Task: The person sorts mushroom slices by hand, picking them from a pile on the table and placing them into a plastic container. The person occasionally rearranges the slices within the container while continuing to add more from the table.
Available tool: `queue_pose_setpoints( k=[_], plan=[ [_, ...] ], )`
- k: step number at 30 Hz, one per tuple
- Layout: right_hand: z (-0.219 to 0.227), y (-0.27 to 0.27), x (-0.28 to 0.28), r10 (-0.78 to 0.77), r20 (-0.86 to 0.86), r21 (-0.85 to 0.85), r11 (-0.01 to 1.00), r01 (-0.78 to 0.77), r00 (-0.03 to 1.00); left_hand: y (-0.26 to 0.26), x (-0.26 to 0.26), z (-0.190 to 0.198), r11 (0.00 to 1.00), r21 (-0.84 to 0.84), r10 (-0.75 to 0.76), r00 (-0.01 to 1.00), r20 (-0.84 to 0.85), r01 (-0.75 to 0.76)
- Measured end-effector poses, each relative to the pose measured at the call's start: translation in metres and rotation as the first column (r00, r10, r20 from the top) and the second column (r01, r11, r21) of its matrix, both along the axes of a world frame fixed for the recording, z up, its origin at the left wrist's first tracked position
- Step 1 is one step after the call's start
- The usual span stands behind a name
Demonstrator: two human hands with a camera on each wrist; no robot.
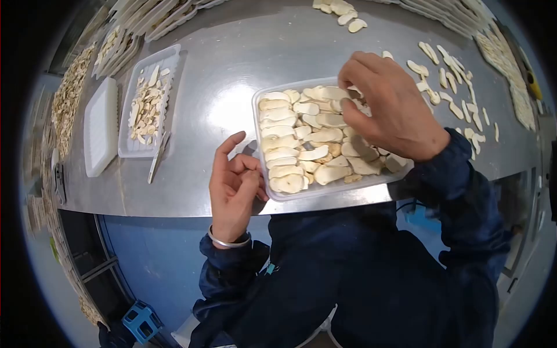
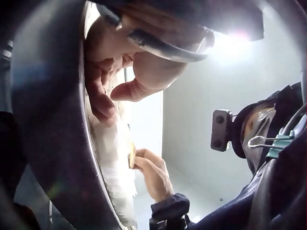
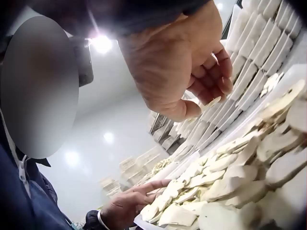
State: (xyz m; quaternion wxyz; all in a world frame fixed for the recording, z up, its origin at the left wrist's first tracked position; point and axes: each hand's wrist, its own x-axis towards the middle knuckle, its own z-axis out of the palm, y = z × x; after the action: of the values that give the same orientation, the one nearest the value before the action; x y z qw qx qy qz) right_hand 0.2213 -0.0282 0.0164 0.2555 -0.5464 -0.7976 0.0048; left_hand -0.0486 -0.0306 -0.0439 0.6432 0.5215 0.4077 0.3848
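A clear tray (image 1: pixel 260 136) near the table's front edge holds rows of pale, dried slices (image 1: pixel 328 135). Over its right part is the right hand (image 1: pixel 396 107), pinching a slice (image 3: pixel 211 102) between thumb and fingertips, as the right wrist view shows; the same hand (image 3: pixel 180 67) hangs above the layered slices there. The left hand (image 1: pixel 233 188) is at the tray's left front corner, palm up with fingers loosely bent, nothing held. In the left wrist view the left hand (image 2: pixel 127 72) is beside the tray's side, and the right hand (image 2: pixel 154 173) holds a slice (image 2: pixel 132 155).
Loose slices (image 1: pixel 452 81) lie scattered on the table at right, with a small pile (image 1: pixel 339 8) at the back. Leftward are a tray of small pieces (image 1: pixel 123 136), an upturned white tray (image 1: pixel 101 127) and a knife (image 1: pixel 156 159). Stacked trays (image 1: pixel 154 17) line the back.
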Motion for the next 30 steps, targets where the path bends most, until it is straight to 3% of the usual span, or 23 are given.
queue_pose_setpoints(
  k=[13,22,25,28,30],
  plan=[
    [-0.02,0.036,-0.021,0.045,0.126,-0.079,0.996,-0.035,0.991,0.003,-0.001,0.005,0.997,-0.072,-0.033,0.999,0.003,0.033],
    [-0.026,0.038,-0.02,0.062,0.105,-0.021,0.998,-0.06,0.993,0.002,0.001,0.007,0.995,-0.095,-0.015,1.0,0.003,0.015],
    [-0.022,0.036,-0.012,0.077,0.105,0.082,0.993,-0.086,0.992,0.002,0.0,0.006,0.997,-0.082,-0.007,1.0,-0.006,0.006],
    [0.013,0.021,0.02,-0.023,0.055,0.134,0.991,0.015,0.998,0.0,0.001,0.004,0.999,-0.03,0.01,1.0,-0.021,-0.011],
    [0.026,0.005,0.07,-0.212,0.155,0.07,0.977,0.203,0.965,0.0,0.0,0.004,0.999,-0.032,0.001,1.0,-0.007,-0.001]
  ],
)
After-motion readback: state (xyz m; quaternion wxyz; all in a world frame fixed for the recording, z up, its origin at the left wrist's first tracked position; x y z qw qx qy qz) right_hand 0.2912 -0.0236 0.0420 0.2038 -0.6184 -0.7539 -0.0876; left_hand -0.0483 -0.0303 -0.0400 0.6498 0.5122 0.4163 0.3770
